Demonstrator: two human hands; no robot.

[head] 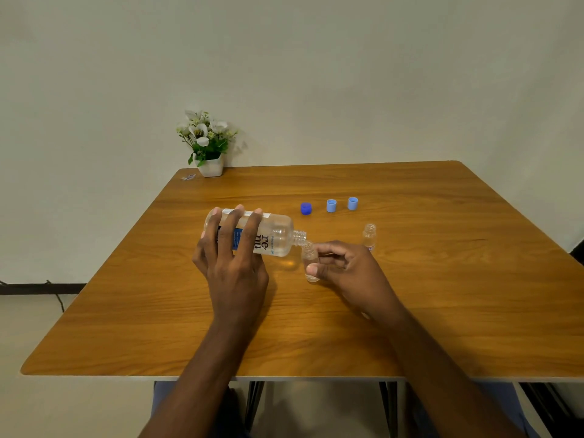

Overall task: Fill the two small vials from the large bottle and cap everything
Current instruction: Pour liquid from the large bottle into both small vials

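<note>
Pouring seems to be going on in the head view, the only view there is. The left hand (234, 263) grips the large bottle (278, 232) with its fingers wrapped over the body. It holds the bottle tipped on its side above the middle of the table (442, 311). The bottle's open mouth points right and meets the mouth of a small vial (309, 256). The right hand (344, 263) pinches that vial between thumb and fingers, a little tilted, also near the middle of the table.

The second vial (369, 237) stands upright by itself, closer to the right edge, with no cap on. Three caps sit in a row toward the far edge: a dark blue cap (306, 208), a light blue cap (331, 205) and another light blue cap (352, 203). None of them is on anything.

So the job looks to be in its early part: the first vial is being filled. What is left seems to be the second vial and putting on all three caps.

The liquid is clear, so no stream can be made out. How full the held vial is cannot be told, and the thumb covers part of it. Whether the second vial has anything inside is hard to say too. A pot of white flowers (207, 143) sits at the far left corner. A tiny thing (188, 177) beside it is too small to name.
</note>
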